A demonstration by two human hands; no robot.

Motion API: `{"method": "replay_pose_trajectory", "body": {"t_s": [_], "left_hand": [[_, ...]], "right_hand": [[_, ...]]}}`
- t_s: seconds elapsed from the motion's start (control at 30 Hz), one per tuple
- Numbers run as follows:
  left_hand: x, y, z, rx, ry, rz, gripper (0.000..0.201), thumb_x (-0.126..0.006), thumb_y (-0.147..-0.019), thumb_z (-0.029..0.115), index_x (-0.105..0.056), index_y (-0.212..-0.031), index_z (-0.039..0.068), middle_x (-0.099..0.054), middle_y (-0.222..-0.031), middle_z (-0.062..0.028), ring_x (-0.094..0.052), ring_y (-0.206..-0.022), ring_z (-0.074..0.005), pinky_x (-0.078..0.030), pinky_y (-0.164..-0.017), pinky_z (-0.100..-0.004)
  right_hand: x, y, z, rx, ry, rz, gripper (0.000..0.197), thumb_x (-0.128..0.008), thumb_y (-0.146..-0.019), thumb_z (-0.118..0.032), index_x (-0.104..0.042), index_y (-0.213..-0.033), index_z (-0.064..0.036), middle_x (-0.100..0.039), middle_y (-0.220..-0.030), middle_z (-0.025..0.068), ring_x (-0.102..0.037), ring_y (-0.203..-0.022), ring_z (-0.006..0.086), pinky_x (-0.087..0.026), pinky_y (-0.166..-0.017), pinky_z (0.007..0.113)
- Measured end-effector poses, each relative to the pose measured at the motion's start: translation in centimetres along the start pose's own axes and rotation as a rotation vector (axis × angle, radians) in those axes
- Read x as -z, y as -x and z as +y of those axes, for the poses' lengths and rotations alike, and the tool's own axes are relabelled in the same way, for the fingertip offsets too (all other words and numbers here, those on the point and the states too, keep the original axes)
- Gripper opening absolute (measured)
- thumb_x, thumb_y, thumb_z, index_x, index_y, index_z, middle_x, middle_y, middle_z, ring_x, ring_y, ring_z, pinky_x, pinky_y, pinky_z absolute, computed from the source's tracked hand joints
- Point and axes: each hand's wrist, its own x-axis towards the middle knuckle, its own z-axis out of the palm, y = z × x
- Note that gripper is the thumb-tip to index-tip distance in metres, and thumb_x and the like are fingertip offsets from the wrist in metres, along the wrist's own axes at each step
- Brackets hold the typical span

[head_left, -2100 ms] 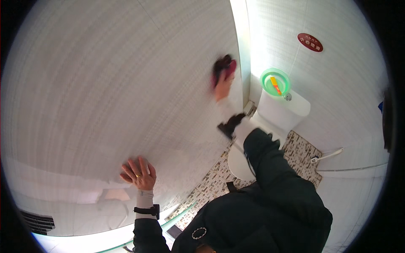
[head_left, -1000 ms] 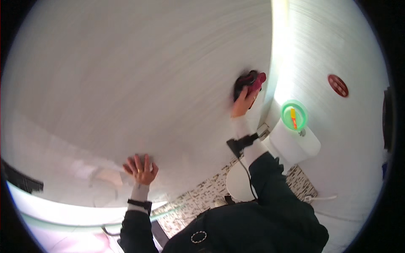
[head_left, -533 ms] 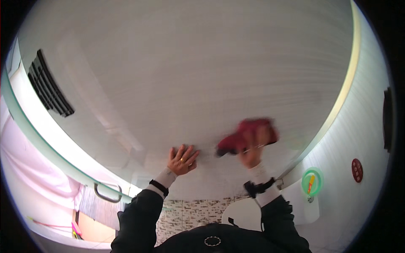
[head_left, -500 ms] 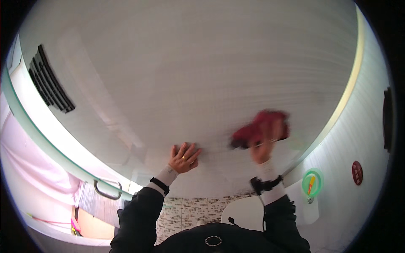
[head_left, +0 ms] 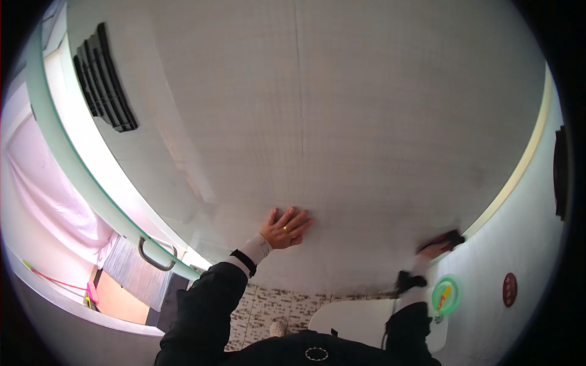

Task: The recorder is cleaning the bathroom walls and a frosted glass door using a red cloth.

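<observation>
The person is wiping the pale wall [head_left: 366,122]: the left hand [head_left: 285,227] is lying flat on it, fingers spread and holding nothing, while the right hand [head_left: 434,249] is pressing a dark red cloth [head_left: 448,239], grip clamped on it, at the wall's lower right corner. The next stroke probably calls for steady pressure along that edge. The toilet [head_left: 360,320] is sitting just below, crowding the reach; a black vent [head_left: 104,85] is sitting upper left.

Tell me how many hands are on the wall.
2. The left hand lies flat on the pale wall near the middle. The right hand presses a dark red cloth against it at the right corner.
</observation>
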Motion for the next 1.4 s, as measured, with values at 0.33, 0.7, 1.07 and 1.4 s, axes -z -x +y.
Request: {"method": "replay_pose_trajectory", "body": {"t_s": [0.33, 0.7, 1.07, 1.4], "left_hand": [[5.9, -2.5, 6.3, 0.390, 0.243, -0.213, 0.062, -0.062, -0.083, 0.028, -0.039, -0.140, 0.018, -0.026, -0.151, -0.0131, -0.022, -0.140, -0.0361, -0.024, -0.105, -0.0599], [15.3, 7.9, 21.6, 1.485, 1.109, -0.289, 0.076, -0.075, -0.077, 0.023, -0.033, -0.136, 0.000, -0.057, -0.118, -0.0205, -0.061, -0.104, -0.0295, -0.053, -0.080, -0.0368], [22.6, 20.6, 19.5, 1.850, 1.295, 0.072, 0.060, -0.064, -0.074, 0.005, -0.041, -0.129, -0.003, -0.059, -0.113, -0.0099, -0.058, -0.103, -0.0158, -0.047, -0.091, -0.0319], [33.4, 29.6, 10.6, 1.948, 1.029, 0.305, 0.050, -0.076, -0.078, 0.014, -0.050, -0.118, 0.000, -0.063, -0.106, -0.0088, -0.060, -0.094, -0.0138, -0.050, -0.083, -0.0292]], "right_hand": [[20.5, 19.7, -17.8, -1.374, -0.885, -1.033, 0.066, -0.061, -0.086, -0.044, -0.041, -0.134, -0.0046, -0.052, -0.128, 0.0108, -0.050, -0.114, 0.0269, -0.040, -0.089, 0.056], [33.8, 23.7, -18.0, -0.364, -0.895, -1.990, 0.046, -0.075, -0.079, -0.029, -0.060, -0.111, 0.0002, -0.066, -0.098, 0.0099, -0.061, -0.090, 0.0159, -0.049, -0.080, 0.030], [40.9, 28.6, -19.1, 0.145, -0.786, -2.295, 0.032, -0.070, -0.084, -0.023, -0.064, -0.104, 0.0007, -0.068, -0.090, 0.0097, -0.064, -0.081, 0.0163, -0.051, -0.074, 0.031], [51.1, 41.4, -27.8, 0.657, -0.927, -2.215, 0.031, -0.065, -0.085, -0.024, -0.061, -0.104, 0.0007, -0.064, -0.089, 0.0164, -0.063, -0.077, 0.0310, -0.049, -0.067, 0.039]]}}
